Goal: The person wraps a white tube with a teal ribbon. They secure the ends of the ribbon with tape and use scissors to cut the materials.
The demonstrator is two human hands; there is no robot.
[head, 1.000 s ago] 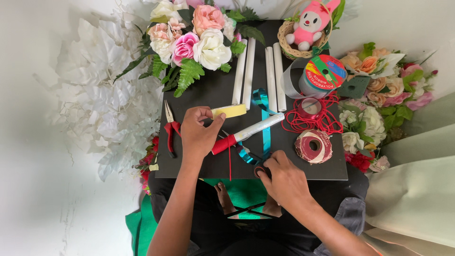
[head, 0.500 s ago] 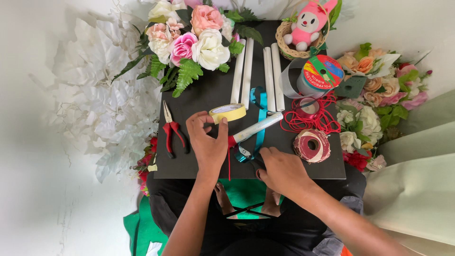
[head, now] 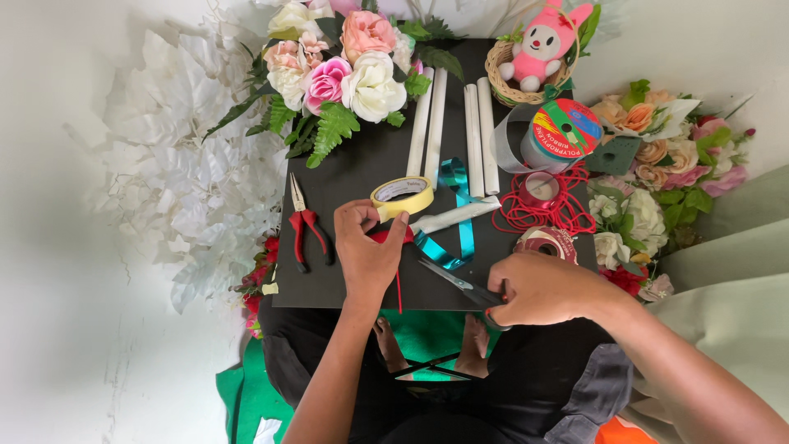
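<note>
- While the left hand [head: 367, 251] pinches a red strip [head: 391, 236] on the black surface [head: 362, 177], nothing looks cut yet.
- Right hand [head: 546, 289], fingers wrapped round grey-bladed scissors [head: 456, 281], blades near the teal ribbon [head: 452, 215].

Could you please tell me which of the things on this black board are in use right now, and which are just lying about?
In use:
- left hand on the red-handled tool
- right hand on the scissors
- teal ribbon by the blades

Lying about:
- pliers
- roll of yellow tape
- white paper rolls
- red cord
- pink plush toy
</note>
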